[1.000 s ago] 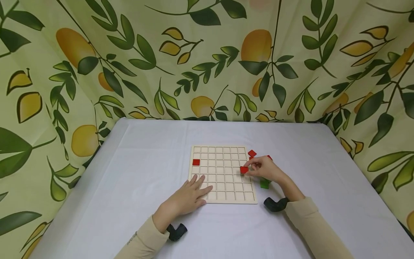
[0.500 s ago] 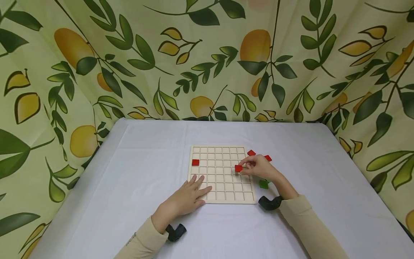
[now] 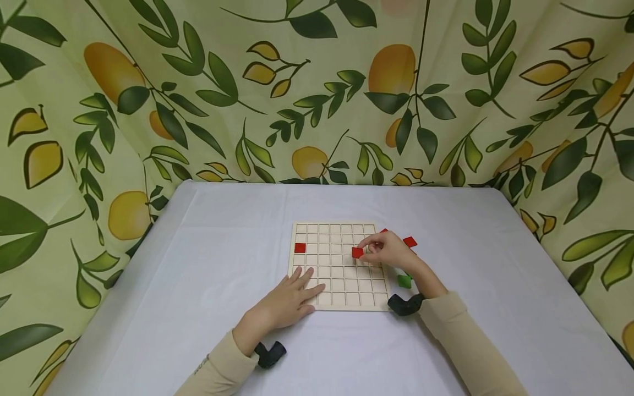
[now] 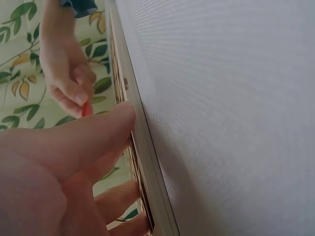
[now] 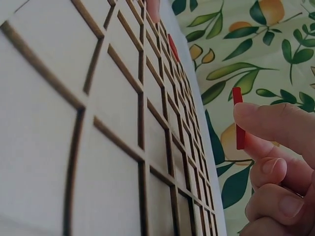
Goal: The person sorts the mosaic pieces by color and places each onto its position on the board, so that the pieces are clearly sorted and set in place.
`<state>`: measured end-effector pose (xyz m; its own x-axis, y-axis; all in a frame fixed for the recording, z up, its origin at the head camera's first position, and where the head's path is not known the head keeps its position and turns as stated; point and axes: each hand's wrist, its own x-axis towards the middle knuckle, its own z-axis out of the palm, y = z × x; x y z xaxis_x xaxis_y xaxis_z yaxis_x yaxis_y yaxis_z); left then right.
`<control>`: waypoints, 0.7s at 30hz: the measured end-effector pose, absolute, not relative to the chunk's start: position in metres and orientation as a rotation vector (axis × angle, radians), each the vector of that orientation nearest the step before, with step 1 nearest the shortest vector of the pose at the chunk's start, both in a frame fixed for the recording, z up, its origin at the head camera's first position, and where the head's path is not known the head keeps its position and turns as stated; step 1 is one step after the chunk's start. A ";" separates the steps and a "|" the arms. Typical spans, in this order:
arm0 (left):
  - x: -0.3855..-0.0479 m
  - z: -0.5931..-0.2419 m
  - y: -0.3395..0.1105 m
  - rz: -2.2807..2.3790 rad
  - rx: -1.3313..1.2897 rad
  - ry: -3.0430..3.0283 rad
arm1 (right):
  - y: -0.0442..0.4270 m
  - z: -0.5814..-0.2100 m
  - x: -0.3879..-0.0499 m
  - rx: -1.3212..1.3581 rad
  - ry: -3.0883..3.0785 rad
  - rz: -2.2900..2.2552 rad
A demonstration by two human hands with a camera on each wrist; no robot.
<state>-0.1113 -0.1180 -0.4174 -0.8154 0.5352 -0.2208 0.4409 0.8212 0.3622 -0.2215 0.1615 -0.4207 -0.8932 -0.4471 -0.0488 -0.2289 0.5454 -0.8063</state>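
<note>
A pale wooden grid board (image 3: 337,283) lies on the table, with one red square tile (image 3: 300,248) in a cell near its left edge. The right hand (image 3: 391,252) pinches another red tile (image 3: 357,252) between thumb and finger over the right part of the board; in the right wrist view this tile (image 5: 239,118) is seen edge-on, held above the grid (image 5: 142,118). Spread fingers of the left hand (image 3: 284,302) rest on the board's lower left corner. The left wrist view shows the left hand's thumb (image 4: 93,137) at the board's edge (image 4: 142,132).
Right of the board lie a red tile (image 3: 410,242) and a green tile (image 3: 404,281), others partly hidden by the right hand and arm. A white cloth (image 3: 228,236) covers the table. Behind it hangs a leaf-and-fruit patterned curtain (image 3: 307,110).
The right hand has moved left and slightly toward the far side over the board, with the red tile in its pinch. The left hand has stayed in place.
</note>
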 end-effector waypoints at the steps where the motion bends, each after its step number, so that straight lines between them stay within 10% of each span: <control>1: -0.111 -0.417 -0.118 0.427 0.738 2.690 | 0.161 -0.421 -0.223 -0.576 2.542 -1.260; 21: -0.109 -0.414 -0.117 0.434 0.731 2.688 | 0.140 -0.422 -0.234 -0.557 2.493 -1.345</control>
